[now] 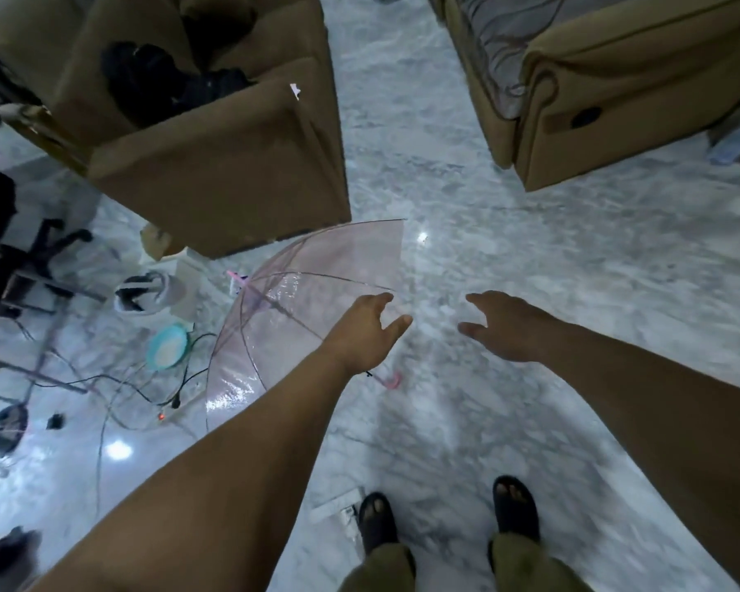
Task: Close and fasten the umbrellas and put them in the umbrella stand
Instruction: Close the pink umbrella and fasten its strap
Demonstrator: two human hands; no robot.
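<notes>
1. The marble floor [488, 249], grey and white and glossy, fills most of the view.
2. A brown armchair [214, 181] stands at upper left with dark clothing [154, 79] heaped on its seat; a second brown sofa [616, 100] stands at upper right.
3. The umbrella [300, 301], clear with a pink tint, lies open on its side on the floor just in front of the armchair, its pink hooked handle [389, 380] pointing toward the person.
4. Both bare forearms reach forward over the floor.
5. The left hand [368, 331] hovers in front of the canopy's edge, fingers spread and loosely bent, holding nothing.
6. The right hand [500, 326] hovers apart from the umbrella, fingers relaxed and empty.
7. Two feet in black sandals [514, 506] stand at the bottom.
8. A teal-rimmed plate [167, 347] and black cables [146, 386] lie left of the umbrella.
</notes>
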